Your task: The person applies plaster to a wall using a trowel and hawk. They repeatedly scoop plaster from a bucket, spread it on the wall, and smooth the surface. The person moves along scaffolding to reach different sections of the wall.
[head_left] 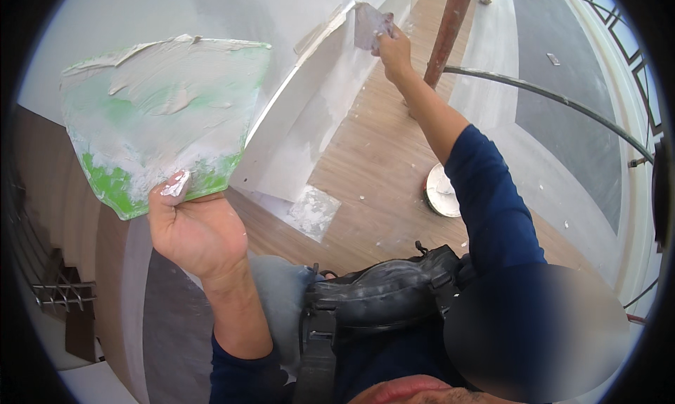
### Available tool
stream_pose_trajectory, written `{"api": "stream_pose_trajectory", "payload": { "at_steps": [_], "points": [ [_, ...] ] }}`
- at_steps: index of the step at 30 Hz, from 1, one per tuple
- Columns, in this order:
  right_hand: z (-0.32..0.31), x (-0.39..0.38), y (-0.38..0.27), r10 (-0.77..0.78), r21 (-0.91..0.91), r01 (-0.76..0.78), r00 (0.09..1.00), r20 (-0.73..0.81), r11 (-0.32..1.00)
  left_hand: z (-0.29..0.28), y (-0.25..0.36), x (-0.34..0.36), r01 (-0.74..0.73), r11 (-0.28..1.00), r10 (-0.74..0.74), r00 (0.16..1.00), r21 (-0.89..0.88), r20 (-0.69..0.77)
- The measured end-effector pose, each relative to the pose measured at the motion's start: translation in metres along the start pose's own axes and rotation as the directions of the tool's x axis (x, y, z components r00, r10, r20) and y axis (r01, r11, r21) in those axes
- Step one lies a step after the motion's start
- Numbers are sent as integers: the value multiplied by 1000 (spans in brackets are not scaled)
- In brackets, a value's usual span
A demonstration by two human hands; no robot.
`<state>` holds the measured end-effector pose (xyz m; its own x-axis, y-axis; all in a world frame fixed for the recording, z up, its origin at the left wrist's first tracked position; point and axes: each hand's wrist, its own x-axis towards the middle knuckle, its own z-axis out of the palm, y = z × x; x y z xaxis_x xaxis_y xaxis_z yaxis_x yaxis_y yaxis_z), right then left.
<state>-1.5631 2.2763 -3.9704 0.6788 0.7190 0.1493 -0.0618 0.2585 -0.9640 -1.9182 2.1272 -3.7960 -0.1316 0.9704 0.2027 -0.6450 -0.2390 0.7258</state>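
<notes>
While the left hand [200,232] grips a board [116,182] by its near edge, the right [392,51] pinches a scraper [366,28] beside a white panel [281,158]. The board, green and flaring outward, bears off-white paste [169,87], ridged toward its far edge. Beyond, a tub [431,203] stands on the floor [365,172].

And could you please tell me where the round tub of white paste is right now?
In the head view, the round tub of white paste sits right of centre on the wood-look floor, partly hidden by the person's blue right sleeve.
</notes>
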Motion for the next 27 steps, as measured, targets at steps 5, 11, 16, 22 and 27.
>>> {"api": "stream_pose_trajectory", "payload": {
  "at_steps": [5, 11, 16, 22, 27],
  "points": [
    [30, -38, -5, 49, -76, -45, 997, 58, 996, 0, 7, -3, -50, 999, 51, 999, 13, -18],
    [64, -173, 5, -343, -292, 404, 908, 240, 867, -18, 11, -2, 32, 995, -29, 999, -93, 24],
    [50, -169, 11, -697, -360, 758, 647, 309, 544, -17, 8, 5, -21, 995, 18, 999, -101, -34],
    [54, -135, 25, -691, -411, 862, 491, 530, 297, -20, 3, 2, -91, 994, 92, 996, -60, 12],
    [16, -145, 61, -602, -466, 795, 602, 525, 388, -4, -4, -7, -133, 991, 133, 991, 0, -5]
  ]
}}
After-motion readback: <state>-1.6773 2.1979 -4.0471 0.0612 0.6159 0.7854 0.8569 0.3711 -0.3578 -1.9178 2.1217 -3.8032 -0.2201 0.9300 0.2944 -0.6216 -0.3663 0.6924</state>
